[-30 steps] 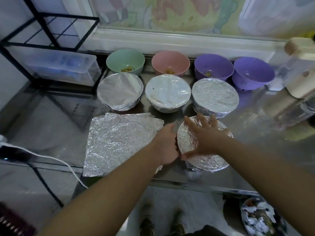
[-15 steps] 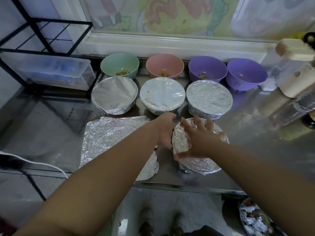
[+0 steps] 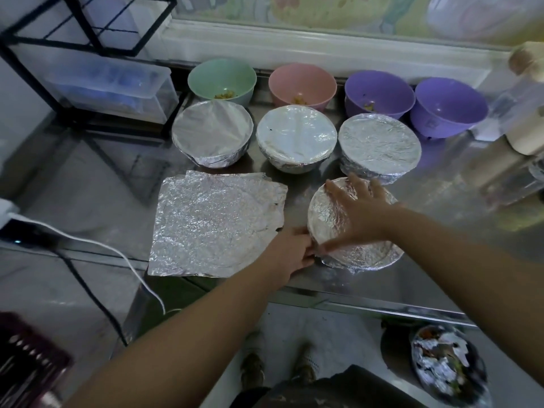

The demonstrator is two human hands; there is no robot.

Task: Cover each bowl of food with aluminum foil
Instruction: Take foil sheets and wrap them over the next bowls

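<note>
Stainless steel tabletop (image 3: 435,260) below me: my right hand (image 3: 360,214) stays spread flat on the crinkled foil-wrapped bowl (image 3: 368,256) near the front edge. My left hand (image 3: 290,254) has slid round from the far-left rim to the near-left, fingers pinching foil under the lip. I judge this fourth cover nearly sealed. The flat silver foil sheets (image 3: 215,222) lie just left, and the uncovered pastel plastic bowls (image 3: 222,81) wait behind.
</note>
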